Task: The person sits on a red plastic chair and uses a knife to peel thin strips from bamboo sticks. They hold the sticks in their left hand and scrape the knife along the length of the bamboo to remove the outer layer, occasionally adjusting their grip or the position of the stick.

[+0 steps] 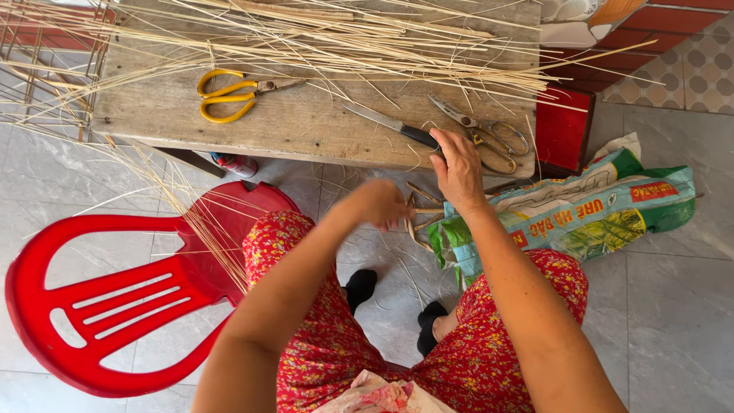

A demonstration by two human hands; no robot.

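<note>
**Hand on the knife, sticks in the other**

The short brown sticks (425,211) are low down, just below the tabletop (306,126) edge & above the person's lap. The left hand (380,204) is shut in a fist round their ends. The right hand (459,170) is up at the tabletop edge, w/ fingers bent over the black handle of the knife (382,121). I can't tell if that grip is closed on it or just touching.

The step looks like this: hold the sticks w/ one hand, get the knife w/ the other. Picking it up would need a good hold on the handle. The blade points left, away from both hands.

Just right of the knife lie metal shears (489,131), v. close, easy to bump. Yellow scissors (228,94) are well apart on the left. Long thin pale strips (344,42) cover the back of the tabletop & hang off the left side.

The knife handle sits right at the front edge, so it could slip off. There is open room between tabletop & knees. A red chair (115,306) is on the left & a green & white sack (581,214) is on the floor at the right.
</note>
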